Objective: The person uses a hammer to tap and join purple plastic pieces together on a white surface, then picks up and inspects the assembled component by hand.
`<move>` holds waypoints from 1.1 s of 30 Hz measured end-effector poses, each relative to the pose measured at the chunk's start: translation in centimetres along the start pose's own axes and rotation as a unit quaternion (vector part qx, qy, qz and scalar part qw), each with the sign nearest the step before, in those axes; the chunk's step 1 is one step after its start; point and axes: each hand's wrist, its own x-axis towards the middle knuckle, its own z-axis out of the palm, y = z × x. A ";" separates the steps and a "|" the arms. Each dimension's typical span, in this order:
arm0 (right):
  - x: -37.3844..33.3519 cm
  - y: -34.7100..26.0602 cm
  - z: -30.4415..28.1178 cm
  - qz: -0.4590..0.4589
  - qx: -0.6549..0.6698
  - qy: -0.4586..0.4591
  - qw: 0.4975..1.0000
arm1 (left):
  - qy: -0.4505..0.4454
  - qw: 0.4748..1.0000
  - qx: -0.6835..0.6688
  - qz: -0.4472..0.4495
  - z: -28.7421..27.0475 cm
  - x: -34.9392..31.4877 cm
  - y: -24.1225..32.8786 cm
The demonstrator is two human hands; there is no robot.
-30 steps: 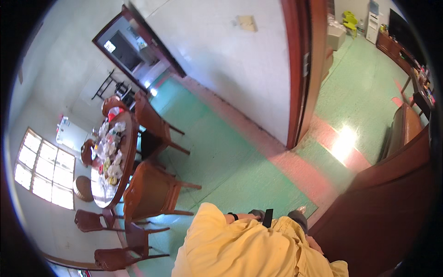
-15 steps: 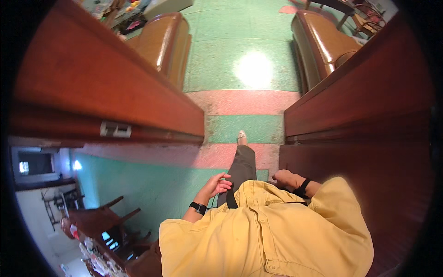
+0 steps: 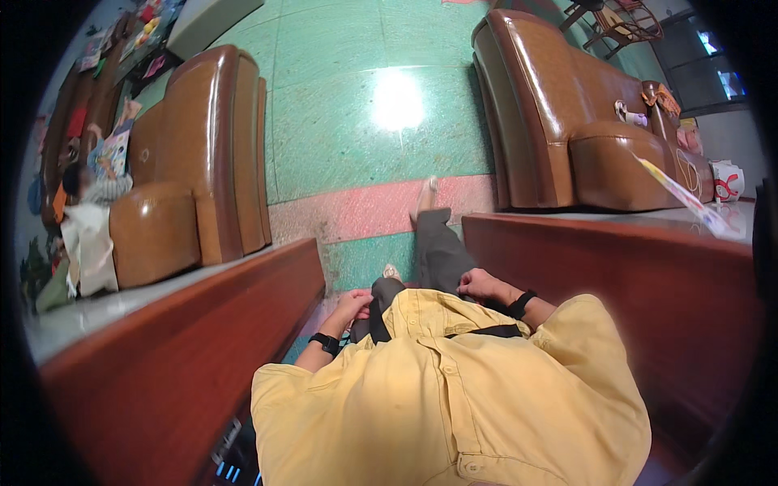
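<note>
My left hand (image 3: 352,305) hangs beside my left thigh, its fingers loosely bent, with nothing seen in it. A dark watch (image 3: 325,343) sits on that wrist. By my right thigh is my right hand (image 3: 481,284), curled into a loose fist; no object shows in it. A black band (image 3: 523,304) is round the right wrist. I wear a yellow shirt (image 3: 389,397) and dark trousers (image 3: 442,247). My right foot (image 3: 428,194) is ahead on the pink floor strip, with my left foot (image 3: 390,272) behind it.
Dark red wooden panels (image 3: 194,356) flank me at a doorway. Beyond, a brown sofa (image 3: 207,146) stands left and another brown sofa (image 3: 527,113) right, with green floor (image 3: 340,105) between them. A seated person (image 3: 101,190) is at far left. A wooden chair (image 3: 624,28) stands at far right.
I have stepped forward through the doorway, so the sofas show more fully. My right foot has come ahead. The left hand's fingers have bent inward and the right hand has swung slightly forward.
</note>
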 end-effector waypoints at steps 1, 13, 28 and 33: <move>1.0 -1.1 -1.9 -0.123 -0.097 0.055 0.986 | -0.016 0.993 0.101 0.051 -0.6 1.6 1.9; 9.6 -19.0 -26.4 -0.016 -0.300 -0.088 0.950 | 0.007 0.912 0.397 0.100 -2.8 10.9 31.6; 14.6 -52.7 -55.2 -0.129 -0.448 0.005 0.884 | 0.192 0.839 0.465 0.207 -15.5 24.1 73.4; 16.1 -61.8 -66.1 -0.060 -0.322 0.075 0.942 | 0.127 0.790 0.542 0.256 -19.8 27.8 85.6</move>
